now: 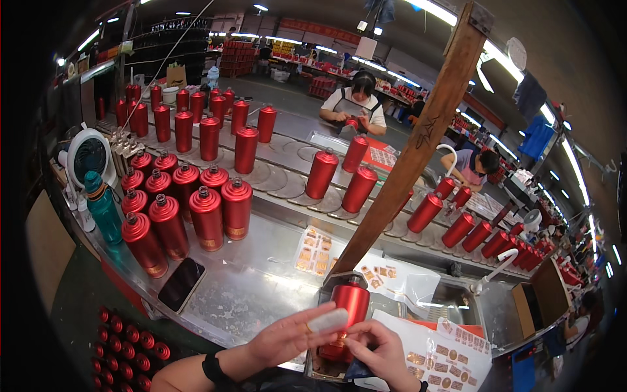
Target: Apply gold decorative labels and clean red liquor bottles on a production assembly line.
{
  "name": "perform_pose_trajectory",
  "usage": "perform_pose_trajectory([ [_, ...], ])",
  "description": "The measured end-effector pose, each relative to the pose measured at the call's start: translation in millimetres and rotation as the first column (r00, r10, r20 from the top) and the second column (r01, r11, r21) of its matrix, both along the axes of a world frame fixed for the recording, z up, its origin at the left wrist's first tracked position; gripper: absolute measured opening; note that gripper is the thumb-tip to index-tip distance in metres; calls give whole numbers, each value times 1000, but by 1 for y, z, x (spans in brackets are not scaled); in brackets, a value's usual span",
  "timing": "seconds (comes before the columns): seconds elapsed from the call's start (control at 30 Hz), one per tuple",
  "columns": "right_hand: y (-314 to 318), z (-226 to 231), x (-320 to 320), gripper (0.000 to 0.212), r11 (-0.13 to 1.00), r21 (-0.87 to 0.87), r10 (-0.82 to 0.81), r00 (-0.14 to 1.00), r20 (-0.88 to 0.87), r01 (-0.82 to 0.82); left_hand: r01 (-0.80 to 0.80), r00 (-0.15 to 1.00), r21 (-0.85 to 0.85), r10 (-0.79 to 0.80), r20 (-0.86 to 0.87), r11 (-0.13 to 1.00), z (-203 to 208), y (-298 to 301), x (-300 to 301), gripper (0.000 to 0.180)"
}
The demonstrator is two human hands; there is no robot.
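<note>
Both hands, left hand (pixel 287 340) & right hand (pixel 382 353), touch upright red bottle (pixel 346 313), neck up.

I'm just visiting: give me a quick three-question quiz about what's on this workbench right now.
1. True or false: the bottle between the left hand and right hand is blue.
2. What dark flat thing lies left of the hands near the bench edge?
3. Which stands at the far left: A) teal bottle, B) kettle?

Key: 1. False, it is red. 2. A phone. 3. A, the teal bottle.
</note>
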State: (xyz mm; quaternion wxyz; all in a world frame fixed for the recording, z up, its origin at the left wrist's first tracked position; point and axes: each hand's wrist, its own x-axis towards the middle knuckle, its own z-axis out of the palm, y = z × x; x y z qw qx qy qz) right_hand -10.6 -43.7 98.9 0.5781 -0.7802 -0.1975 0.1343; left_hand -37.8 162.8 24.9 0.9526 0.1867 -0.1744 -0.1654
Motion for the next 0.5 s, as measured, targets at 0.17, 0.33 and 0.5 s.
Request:
perform_pose_trajectory([
  [0.17, 24, 11, -3, 16, 966, -253, 129, 752, 647, 53, -214, 963, 355, 135, 233, 910, 20, -3, -3, 90],
  [0.33, 35, 11, 0, 19, 944, -303, 160, 622, 766, 131, -651, 684, 510, 142, 716, 562, 26, -9, -7, 114],
  [0.5, 29, 9, 1, 17, 941, -298, 143, 606, 782, 163, -819, 535, 496, 73, 841, 287, 25, -16, -9, 111],
])
